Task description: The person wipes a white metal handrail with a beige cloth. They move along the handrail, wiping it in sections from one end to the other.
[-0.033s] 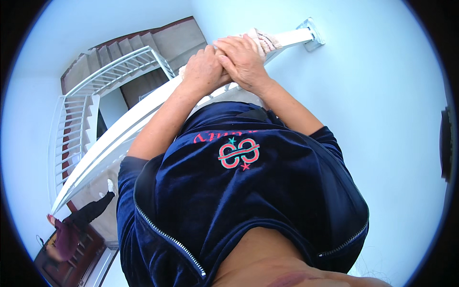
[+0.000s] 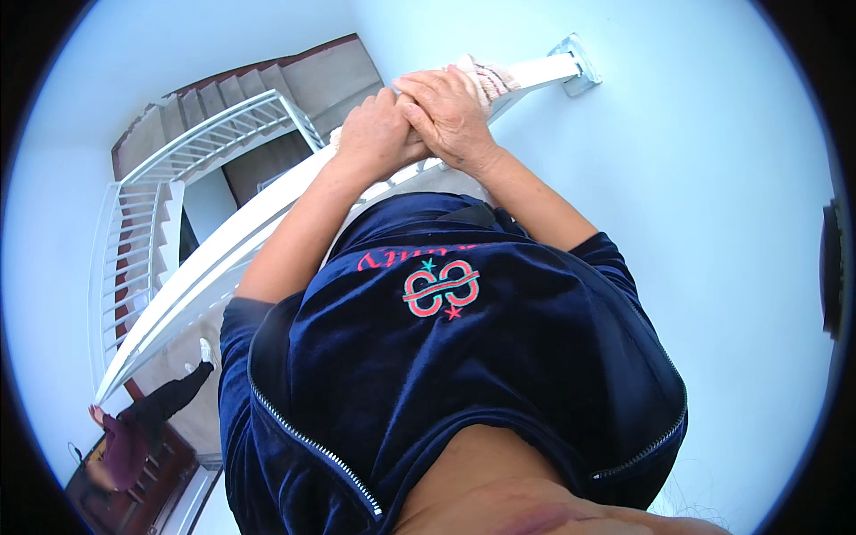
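Note:
A white cloth (image 2: 491,82) with dark stripes is draped on the white handrail (image 2: 223,223) near its upper right end. My left hand (image 2: 374,134) is closed over the cloth and the rail, its fingertips hidden. Close against it, my right hand (image 2: 450,116) is also closed on the cloth, partly overlapping the left hand's fingers. Striped cloth sticks out beyond my right hand, and a small pale bit of it shows at the left hand's outer side. What the fingers do under the rail is hidden.
A bracket (image 2: 580,67) fixes the rail's end to the pale blue wall (image 2: 695,178). Left of the rail, grey stairs (image 2: 209,98) and a white balustrade (image 2: 134,232) descend. Another person (image 2: 129,446) in a purple top stands at the lower left, one hand near the rail's far end.

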The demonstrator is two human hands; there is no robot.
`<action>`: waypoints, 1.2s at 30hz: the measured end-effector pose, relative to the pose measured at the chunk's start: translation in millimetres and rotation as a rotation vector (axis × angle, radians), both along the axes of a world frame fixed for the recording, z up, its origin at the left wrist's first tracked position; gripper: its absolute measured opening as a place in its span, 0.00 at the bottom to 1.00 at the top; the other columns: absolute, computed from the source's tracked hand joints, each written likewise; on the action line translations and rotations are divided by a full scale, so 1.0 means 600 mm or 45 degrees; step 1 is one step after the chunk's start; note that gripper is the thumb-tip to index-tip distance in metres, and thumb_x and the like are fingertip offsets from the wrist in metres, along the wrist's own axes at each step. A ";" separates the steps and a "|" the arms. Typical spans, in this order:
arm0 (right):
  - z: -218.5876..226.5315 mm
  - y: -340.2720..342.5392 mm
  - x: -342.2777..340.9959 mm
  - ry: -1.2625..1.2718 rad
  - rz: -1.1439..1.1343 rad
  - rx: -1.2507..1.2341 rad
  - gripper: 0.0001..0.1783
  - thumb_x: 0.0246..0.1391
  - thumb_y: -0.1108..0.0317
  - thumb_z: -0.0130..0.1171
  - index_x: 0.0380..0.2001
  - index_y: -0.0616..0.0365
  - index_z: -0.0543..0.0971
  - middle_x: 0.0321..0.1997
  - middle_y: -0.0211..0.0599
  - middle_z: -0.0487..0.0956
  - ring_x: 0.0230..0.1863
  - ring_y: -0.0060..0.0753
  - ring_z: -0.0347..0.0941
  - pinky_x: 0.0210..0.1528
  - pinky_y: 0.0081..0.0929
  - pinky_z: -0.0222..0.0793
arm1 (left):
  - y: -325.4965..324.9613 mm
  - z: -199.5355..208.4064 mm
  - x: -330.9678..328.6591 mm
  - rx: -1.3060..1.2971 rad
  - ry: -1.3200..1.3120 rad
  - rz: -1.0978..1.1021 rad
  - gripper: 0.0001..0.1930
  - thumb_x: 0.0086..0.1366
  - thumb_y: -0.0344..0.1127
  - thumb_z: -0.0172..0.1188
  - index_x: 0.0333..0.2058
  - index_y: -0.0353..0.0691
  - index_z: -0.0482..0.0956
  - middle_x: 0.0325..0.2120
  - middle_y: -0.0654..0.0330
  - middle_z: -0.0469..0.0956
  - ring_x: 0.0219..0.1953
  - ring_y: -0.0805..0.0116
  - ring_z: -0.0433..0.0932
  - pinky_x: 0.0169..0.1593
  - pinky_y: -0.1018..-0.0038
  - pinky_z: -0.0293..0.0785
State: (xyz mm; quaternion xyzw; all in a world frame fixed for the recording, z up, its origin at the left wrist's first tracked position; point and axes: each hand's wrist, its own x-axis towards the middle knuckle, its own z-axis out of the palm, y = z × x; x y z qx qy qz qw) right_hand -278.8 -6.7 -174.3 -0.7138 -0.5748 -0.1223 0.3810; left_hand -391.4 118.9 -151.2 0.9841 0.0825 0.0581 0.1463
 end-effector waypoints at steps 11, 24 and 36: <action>-0.011 -0.027 0.077 -0.119 -0.120 0.063 0.18 0.61 0.63 0.55 0.52 0.56 0.80 0.41 0.39 0.81 0.43 0.42 0.75 0.52 0.41 0.70 | -0.020 0.001 0.083 -0.039 0.040 -0.104 0.41 0.47 0.59 0.74 0.49 0.31 0.73 0.46 0.41 0.79 0.47 0.49 0.82 0.48 0.60 0.81; 0.013 -0.111 0.388 0.624 -0.337 -0.561 0.23 0.73 0.54 0.45 0.58 0.54 0.79 0.53 0.42 0.83 0.55 0.35 0.78 0.60 0.29 0.69 | -0.172 -0.010 0.344 0.128 -0.061 0.105 0.23 0.54 0.49 0.69 0.43 0.39 0.84 0.40 0.53 0.85 0.45 0.55 0.84 0.45 0.59 0.79; -0.059 -0.103 0.430 0.602 -0.164 -0.607 0.30 0.75 0.48 0.39 0.50 0.61 0.84 0.48 0.45 0.85 0.51 0.35 0.79 0.56 0.30 0.70 | -0.141 -0.056 0.367 -0.087 0.043 -0.030 0.17 0.57 0.39 0.69 0.44 0.39 0.84 0.40 0.58 0.85 0.45 0.61 0.84 0.45 0.64 0.79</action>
